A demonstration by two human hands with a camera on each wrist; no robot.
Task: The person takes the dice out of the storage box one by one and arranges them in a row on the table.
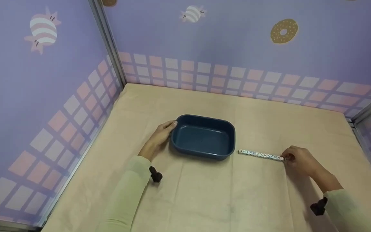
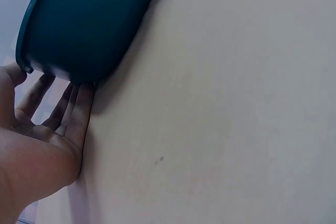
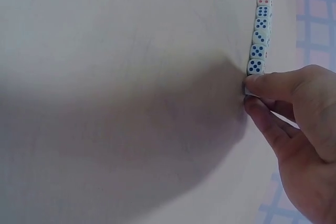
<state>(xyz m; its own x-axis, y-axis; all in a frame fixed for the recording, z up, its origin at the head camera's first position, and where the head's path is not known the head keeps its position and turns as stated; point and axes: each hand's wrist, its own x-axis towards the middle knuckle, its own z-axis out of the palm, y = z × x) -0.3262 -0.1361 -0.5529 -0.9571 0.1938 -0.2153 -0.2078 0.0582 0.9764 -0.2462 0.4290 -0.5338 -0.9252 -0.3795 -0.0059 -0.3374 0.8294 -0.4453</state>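
A dark blue rectangular baking dish [image 1: 204, 137] with rounded corners sits on the cloth, nothing inside it. My left hand [image 1: 162, 133] holds its left end, the thumb at the rim and the fingers [image 2: 81, 106] against the outer wall in the left wrist view. To the right of the dish a straight row of white dice [image 1: 260, 154] with blue and red pips lies on the cloth. At the row's right end, my right hand [image 1: 301, 160] pinches the last die [image 3: 251, 88] between thumb and fingertips; that die is mostly covered by them.
A beige cloth [image 1: 201, 193] with faint creases covers the table. Purple patterned panels [image 1: 230, 42] stand along the back and both sides, joined by metal posts [image 1: 108, 42]. A small black piece [image 1: 155, 174] sits at each wrist.
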